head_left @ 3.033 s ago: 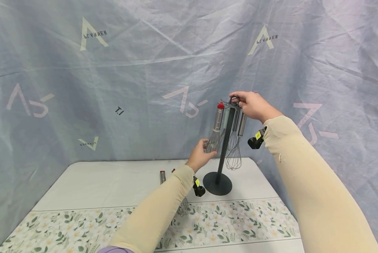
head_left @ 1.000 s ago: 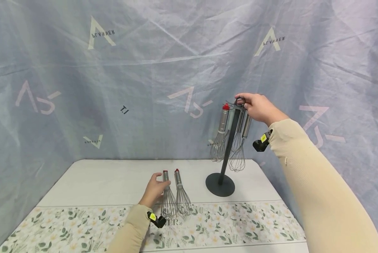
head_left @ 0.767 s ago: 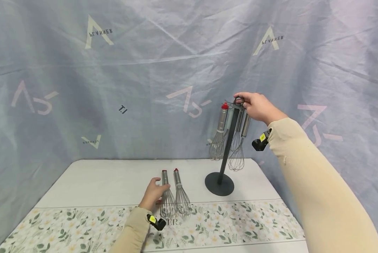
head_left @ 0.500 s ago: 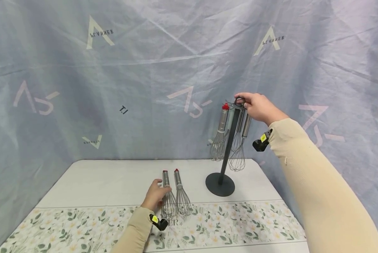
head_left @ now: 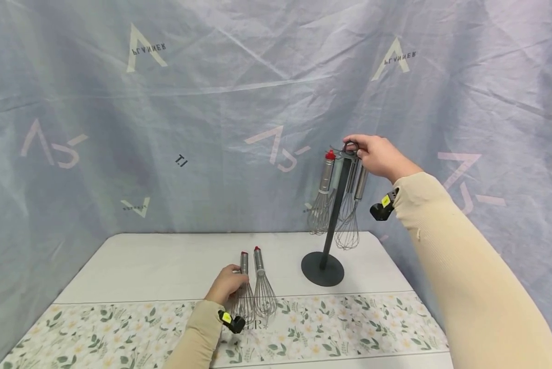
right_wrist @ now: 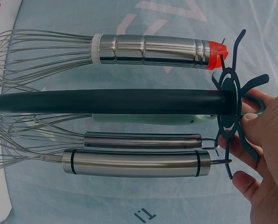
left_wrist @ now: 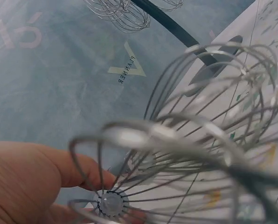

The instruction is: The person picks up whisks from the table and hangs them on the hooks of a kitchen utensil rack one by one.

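My left hand (head_left: 228, 283) grips a steel balloon whisk (head_left: 244, 263) with a red end cap, at the neck where wires meet handle. Its wires loom blurred across the left wrist view, beside my thumb. Just right of it lies a similar red-capped whisk (head_left: 259, 260), apart from my fingers. My right hand (head_left: 379, 155) holds the ring on top of a dark utensil stand (head_left: 333, 215). From the stand's hooks hang a red-capped whisk (right_wrist: 162, 51), a pale green-handled utensil (right_wrist: 148, 119) partly hidden by the post, and two steel-handled whisks (right_wrist: 134, 163).
The stand's round base (head_left: 323, 269) rests toward the right side of the white table (head_left: 165, 261). A floral band (head_left: 349, 328) runs across the table's front. Behind hangs a wrinkled grey-blue curtain (head_left: 211, 128) with printed letters.
My left hand has come down from the hanging whisk at the stand to the left whisk on the table, closed round it and tilted it slightly. My right hand stays on the ring.
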Motion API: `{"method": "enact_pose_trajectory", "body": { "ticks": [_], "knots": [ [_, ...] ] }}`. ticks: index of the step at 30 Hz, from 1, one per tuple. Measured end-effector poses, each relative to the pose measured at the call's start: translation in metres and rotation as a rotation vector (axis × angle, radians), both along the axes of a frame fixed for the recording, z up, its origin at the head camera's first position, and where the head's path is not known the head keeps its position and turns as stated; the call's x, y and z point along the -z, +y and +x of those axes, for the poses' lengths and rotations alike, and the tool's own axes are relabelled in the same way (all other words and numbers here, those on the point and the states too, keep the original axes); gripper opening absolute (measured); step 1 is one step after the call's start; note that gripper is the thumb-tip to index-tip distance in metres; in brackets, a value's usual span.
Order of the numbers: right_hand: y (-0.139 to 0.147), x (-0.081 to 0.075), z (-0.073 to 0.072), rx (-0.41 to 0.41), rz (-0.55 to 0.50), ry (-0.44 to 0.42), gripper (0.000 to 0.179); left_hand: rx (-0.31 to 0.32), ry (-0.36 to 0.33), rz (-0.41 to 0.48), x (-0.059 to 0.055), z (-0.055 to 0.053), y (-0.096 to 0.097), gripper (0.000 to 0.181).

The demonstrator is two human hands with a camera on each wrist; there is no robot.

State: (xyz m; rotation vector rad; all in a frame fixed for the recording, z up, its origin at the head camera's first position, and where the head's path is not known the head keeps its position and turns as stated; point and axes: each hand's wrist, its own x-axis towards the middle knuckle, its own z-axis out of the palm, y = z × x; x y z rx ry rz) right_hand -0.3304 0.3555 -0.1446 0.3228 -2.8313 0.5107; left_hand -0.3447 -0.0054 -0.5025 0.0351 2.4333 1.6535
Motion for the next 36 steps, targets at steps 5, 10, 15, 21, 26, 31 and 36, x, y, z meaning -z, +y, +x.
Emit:
{"method": "enact_pose_trajectory", "body": {
  "ticks": [5,10,15,21,26,31,36],
  "knots": [
    [-0.001,-0.001,0.002,0.007,-0.004,-0.004,0.05,-0.008,-0.014,0.005,0.001,-0.001,0.0,0.055],
    [0.0,0.001,0.002,0.01,-0.001,0.005,0.051,-0.018,-0.028,0.039,0.003,-0.001,-0.003,0.052],
    [0.0,0.002,0.002,0.013,0.0,0.005,0.051,-0.02,-0.007,0.053,0.002,-0.002,-0.002,0.052],
    [0.0,0.0,0.001,0.007,0.001,0.004,0.051,-0.039,0.012,0.09,-0.001,-0.002,-0.003,0.055],
    [0.0,-0.001,0.0,0.007,0.001,0.003,0.051,-0.054,0.048,0.108,-0.004,-0.003,-0.006,0.057],
    [0.001,0.0,0.0,0.009,0.005,0.002,0.051,-0.065,0.076,0.115,-0.004,-0.004,-0.009,0.058],
    [0.0,-0.001,0.0,0.008,0.007,0.001,0.051,-0.064,0.092,0.11,-0.008,-0.006,-0.013,0.059]
  ]
}}
